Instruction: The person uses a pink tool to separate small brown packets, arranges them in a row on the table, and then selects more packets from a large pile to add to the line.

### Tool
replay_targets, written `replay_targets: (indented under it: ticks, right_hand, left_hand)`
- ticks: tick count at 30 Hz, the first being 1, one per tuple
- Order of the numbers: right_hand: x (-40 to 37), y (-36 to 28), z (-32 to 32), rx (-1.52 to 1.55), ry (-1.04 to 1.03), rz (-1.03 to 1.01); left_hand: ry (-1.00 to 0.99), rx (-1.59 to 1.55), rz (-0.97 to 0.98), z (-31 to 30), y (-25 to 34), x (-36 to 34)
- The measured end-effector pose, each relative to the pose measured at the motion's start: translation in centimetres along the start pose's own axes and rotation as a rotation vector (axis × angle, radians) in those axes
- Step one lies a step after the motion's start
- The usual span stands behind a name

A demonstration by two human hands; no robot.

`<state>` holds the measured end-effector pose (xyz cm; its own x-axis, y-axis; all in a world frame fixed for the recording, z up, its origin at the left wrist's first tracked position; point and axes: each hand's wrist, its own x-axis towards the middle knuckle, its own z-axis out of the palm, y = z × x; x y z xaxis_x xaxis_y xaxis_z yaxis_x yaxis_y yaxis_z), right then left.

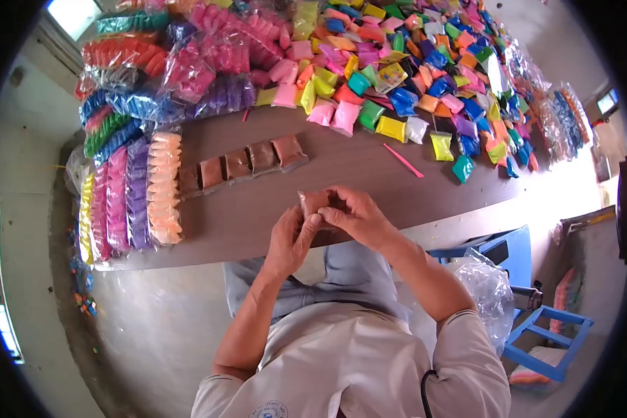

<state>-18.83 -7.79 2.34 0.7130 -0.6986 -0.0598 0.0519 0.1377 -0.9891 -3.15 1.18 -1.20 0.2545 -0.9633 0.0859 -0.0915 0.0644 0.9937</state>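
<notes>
Between both hands, over the table's near edge, is a small brown packet (pixel 315 203) in clear wrap. My left hand (pixel 289 237) holds its lower left side, with the thumb pressed on it. My right hand (pixel 359 217) pinches its right side between thumb and fingers. Beyond my hands, a row of several brown packets (pixel 237 165) lies on the brown table (pixel 348 174), side by side. Left of that row stands a long bag of peach packets (pixel 164 188), beside a purple one (pixel 138 195).
A big heap of loose coloured packets (pixel 404 97) covers the far side of the table. Bagged bundles (pixel 209 56) are stacked at the far left. A pink strip (pixel 403 161) lies on the table. Clear plastic (pixel 484 289) and a blue frame (pixel 554 341) are at the lower right.
</notes>
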Motion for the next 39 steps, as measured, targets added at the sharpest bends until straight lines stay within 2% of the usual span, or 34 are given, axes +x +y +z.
replay_targets:
  ticks: [4, 6, 7, 9, 15, 17, 20, 25, 28, 30, 32, 33, 35, 39]
  right_hand:
    - [0.9, 0.4, -0.3, 0.049, -0.044, -0.011]
    - [0.9, 0.8, -0.3, 0.072, -0.072, -0.012]
    - [0.7, 0.8, 0.1, 0.115, -0.035, -0.011]
    - [0.4, 0.6, 0.8, 0.161, 0.001, 0.0]
    - [0.2, 1.0, 1.2, 0.124, 0.122, 0.024]
    - [0.5, 1.9, 0.2, 0.142, -0.03, 0.009]
    - [0.8, 2.6, -0.5, 0.06, -0.088, -0.05]
    - [0.6, 1.9, 0.5, 0.116, -0.03, -0.092]
    - [0.6, 1.7, 0.2, 0.146, -0.043, -0.046]
    - [0.5, 1.2, 0.1, 0.155, -0.067, -0.01]
    - [0.1, 0.4, 0.3, -0.077, -0.018, -0.138]
    - [-0.5, 0.5, 0.0, -0.074, -0.024, -0.14]
    - [-1.9, 1.1, -0.5, -0.491, 0.076, 0.015]
    - [-2.0, 2.1, 0.5, -0.289, 0.112, 0.018]
  left_hand:
    - [-0.056, 0.039, 0.044, -0.2, -0.6, 0.1]
    - [-0.113, 0.174, 0.024, -0.6, -0.3, 0.1]
    - [-0.114, 0.168, 0.016, -0.6, -0.3, 0.1]
    - [-0.1, 0.151, 0.128, -0.6, -0.2, 0.2]
    - [-0.102, 0.09, 0.058, -1.0, -0.1, 0.1]
    - [-0.116, 0.184, 0.085, -1.2, 0.1, 0.2]
    - [-0.145, 0.299, 0.124, -1.1, 1.1, 0.2]
    - [-0.159, 0.331, 0.204, -1.0, 1.2, 0.4]
    - [-0.166, 0.339, 0.188, -1.1, 1.7, 0.3]
    - [-0.141, 0.301, 0.1, -1.2, 1.6, 0.3]
    - [-0.134, 0.34, 0.129, -1.1, 1.4, 0.2]
    - [-0.134, 0.378, 0.152, -1.1, 1.3, 0.2]
    - [-0.134, 0.396, 0.175, -1.0, 1.2, 0.3]
    - [-0.134, 0.394, 0.177, -1.0, 1.8, 0.3]
